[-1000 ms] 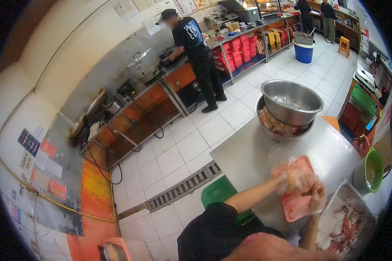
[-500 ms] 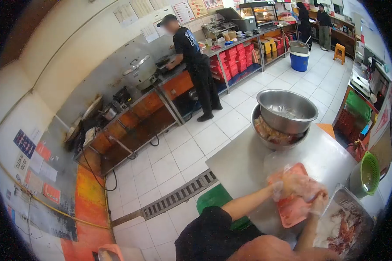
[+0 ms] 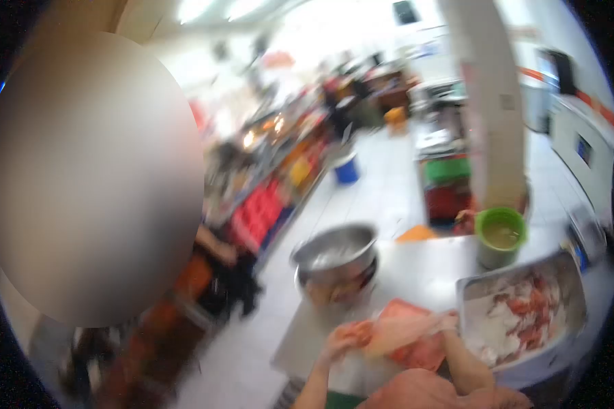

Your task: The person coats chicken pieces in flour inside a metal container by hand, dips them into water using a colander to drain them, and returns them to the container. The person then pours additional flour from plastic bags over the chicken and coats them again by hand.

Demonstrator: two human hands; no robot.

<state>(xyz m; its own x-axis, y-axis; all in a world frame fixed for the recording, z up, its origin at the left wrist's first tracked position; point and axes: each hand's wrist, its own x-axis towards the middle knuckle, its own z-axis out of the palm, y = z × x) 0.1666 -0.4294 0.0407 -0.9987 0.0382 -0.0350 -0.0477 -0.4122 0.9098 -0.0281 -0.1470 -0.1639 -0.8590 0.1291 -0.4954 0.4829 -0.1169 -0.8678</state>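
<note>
Clear plastic film or bag (image 3: 404, 332): one, held between two hands, above the red tray (image 3: 397, 309); drawn out lengthwise, likely to keep it spread rather than bunched.

Left hand (image 3: 335, 341): closed around the near-side end; exact finger placement impossible to tell through the blur.

Right hand (image 3: 447, 323): fingertips pressed together, apparently pinching the opposite end, beside the metal pan (image 3: 576, 290).

Red tray: flat on the steel table (image 3: 426, 258), directly below the film, probably so placed to catch drips or scraps.

Metal pan: to the right of the tray, within easy reach; inside, white powder (image 3: 486, 322) and reddish pieces (image 3: 533, 303), probably kept in by the raised walls.

Upper bowl (image 3: 314, 258): metal, set into the lower bowl (image 3: 299, 281) above its dark contents, likely to save table room.

Green basket (image 3: 484, 221): upright beyond the pan, out of the way of both forearms.

Blue bucket (image 3: 346, 172): on the floor, well apart.

Co-worker's arm (image 3: 216, 247): off to the left, well clear of both hands.
</note>
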